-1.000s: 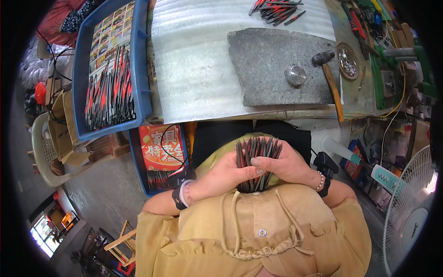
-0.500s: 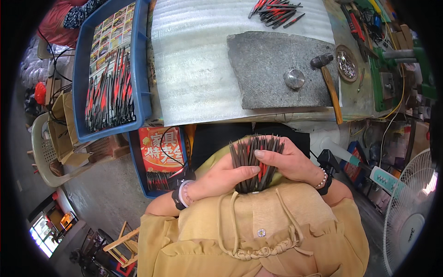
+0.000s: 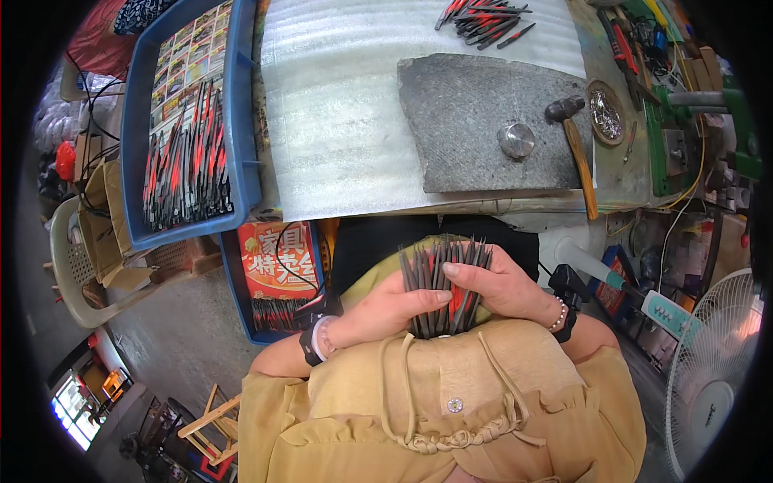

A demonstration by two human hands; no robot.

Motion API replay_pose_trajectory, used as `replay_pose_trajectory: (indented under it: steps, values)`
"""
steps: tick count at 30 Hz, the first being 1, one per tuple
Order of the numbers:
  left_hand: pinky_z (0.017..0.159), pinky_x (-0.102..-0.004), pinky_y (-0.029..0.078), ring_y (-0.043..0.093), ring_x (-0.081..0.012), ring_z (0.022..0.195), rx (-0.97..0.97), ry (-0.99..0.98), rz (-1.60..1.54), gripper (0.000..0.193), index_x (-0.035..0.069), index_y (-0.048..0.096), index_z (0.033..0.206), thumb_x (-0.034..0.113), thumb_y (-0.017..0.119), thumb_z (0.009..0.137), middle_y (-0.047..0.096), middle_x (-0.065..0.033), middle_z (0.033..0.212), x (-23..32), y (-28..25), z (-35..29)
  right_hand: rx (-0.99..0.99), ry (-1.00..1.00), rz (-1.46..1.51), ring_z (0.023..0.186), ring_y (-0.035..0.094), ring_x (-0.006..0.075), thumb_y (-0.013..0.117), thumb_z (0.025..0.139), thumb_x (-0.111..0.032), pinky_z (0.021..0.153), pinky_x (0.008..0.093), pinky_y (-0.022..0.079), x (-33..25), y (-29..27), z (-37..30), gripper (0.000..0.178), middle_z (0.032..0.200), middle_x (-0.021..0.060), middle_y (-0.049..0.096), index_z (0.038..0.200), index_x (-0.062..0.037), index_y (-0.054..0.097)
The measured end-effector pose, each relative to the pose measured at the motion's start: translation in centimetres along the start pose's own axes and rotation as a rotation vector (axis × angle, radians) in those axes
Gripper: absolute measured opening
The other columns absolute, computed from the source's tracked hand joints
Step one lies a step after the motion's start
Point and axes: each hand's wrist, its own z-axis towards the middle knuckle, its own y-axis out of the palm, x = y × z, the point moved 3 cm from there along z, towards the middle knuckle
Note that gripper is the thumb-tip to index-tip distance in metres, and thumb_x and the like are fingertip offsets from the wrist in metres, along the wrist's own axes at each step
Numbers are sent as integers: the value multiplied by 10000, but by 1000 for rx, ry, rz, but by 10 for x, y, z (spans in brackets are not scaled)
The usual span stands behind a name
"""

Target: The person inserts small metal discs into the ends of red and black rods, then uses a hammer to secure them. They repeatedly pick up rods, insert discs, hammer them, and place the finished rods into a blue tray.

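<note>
In front of my chest, both hands hold a thick upright bundle of slim black-and-red pointed pieces (image 3: pixel 431 282) that look like tweezers, tips upward. My left hand (image 3: pixel 386 307) is closed round the bundle's left side, thumb across its front. My right hand (image 3: pixel 503 283) wraps the right side, its thumb pressed on the front of the pieces. Fingers behind the bundle are hidden. A loose pile of similar pieces (image 3: pixel 487 22) lies at the far side of the bench. More pieces (image 3: pixel 189 165) stand packed in a blue tray (image 3: pixel 249 121) at the left.
White foam sheeting (image 3: pixel 338 105) covers the bench. On it lies a grey stone slab (image 3: pixel 475 97) with a round metal block (image 3: pixel 516 141) and a hammer (image 3: pixel 581 165). Beyond are a shallow dish (image 3: pixel 604 117) and a green machine (image 3: pixel 672 157). A lower blue tray (image 3: pixel 233 278) and a fan (image 3: pixel 708 386) flank me.
The view has shifted very slightly. Both hands keep the same hold on the bundle, with hardly any visible movement.
</note>
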Motion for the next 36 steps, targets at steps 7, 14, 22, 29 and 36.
replay_pose_trajectory:
  steps: [7, 14, 22, 29, 36]
  values:
    - [898, -281, 462, 562, -101, 1027, 36, -60, -32, 455, 55, 470, 1327, 60, 616, 896, 587, -16, 1138, -1, -2, -1, -24, 14, 32, 1034, 548, 80, 522, 986, -172, 923, 273, 448, 4, -1, 1, 302, 1142, 13, 625, 1238, -14, 573]
    - [880, -265, 464, 568, -100, 999, 49, -142, -102, 388, 35, 499, 1293, 54, 591, 917, 595, -10, 1106, -9, -10, -3, -14, 103, 156, 1034, 557, 86, 526, 981, -168, 914, 274, 453, 16, -3, 5, 297, 1148, 15, 626, 1230, -15, 577]
    - [910, -283, 454, 555, -108, 1040, 51, -21, -15, 404, 49, 489, 1305, 66, 606, 918, 595, -1, 1123, -2, -4, -3, -81, 76, 65, 1099, 535, 108, 522, 981, -176, 966, 283, 421, 13, -6, 7, 366, 1217, 42, 599, 1302, -1, 519]
    - [914, -269, 440, 530, -96, 1055, -19, 5, -17, 447, 48, 455, 1341, 60, 604, 920, 569, 5, 1157, 7, 2, -3, -202, 20, 59, 1215, 471, 142, 479, 1002, -217, 1046, 313, 355, 10, -7, 9, 436, 1323, 71, 528, 1373, 7, 440]
    - [915, -270, 443, 532, -100, 1065, 27, -17, -26, 473, 42, 438, 1345, 46, 612, 905, 561, -2, 1170, 2, -4, -1, -187, 43, 127, 1225, 468, 152, 479, 1002, -242, 1060, 324, 345, 11, -7, 10, 444, 1330, 83, 521, 1370, 4, 441]
